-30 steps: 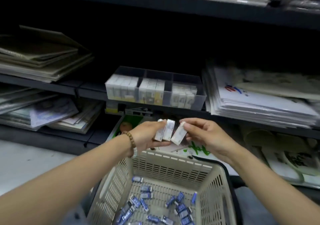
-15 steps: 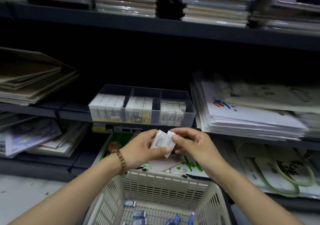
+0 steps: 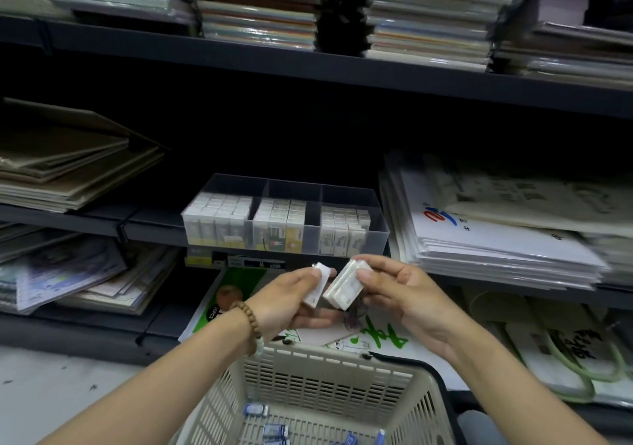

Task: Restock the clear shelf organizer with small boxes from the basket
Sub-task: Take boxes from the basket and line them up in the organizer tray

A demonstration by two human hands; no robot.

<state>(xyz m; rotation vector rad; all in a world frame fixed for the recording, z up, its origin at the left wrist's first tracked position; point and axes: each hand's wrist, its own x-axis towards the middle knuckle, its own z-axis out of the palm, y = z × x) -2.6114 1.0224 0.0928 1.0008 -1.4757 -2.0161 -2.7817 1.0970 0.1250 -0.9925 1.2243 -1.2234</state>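
Gripping small boxes (image 3: 344, 287) side by side — one in left hand (image 3: 284, 297), stack in right hand (image 3: 404, 294)

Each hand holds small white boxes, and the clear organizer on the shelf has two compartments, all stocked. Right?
Not quite: the head view shows the clear organizer split into three compartments, not two, all stocked. The left hand and right hand do each hold small white boxes.

Organizer (image 3: 286, 220) on shelf (image 3: 150, 225), behind and above basket (image 3: 329, 372).
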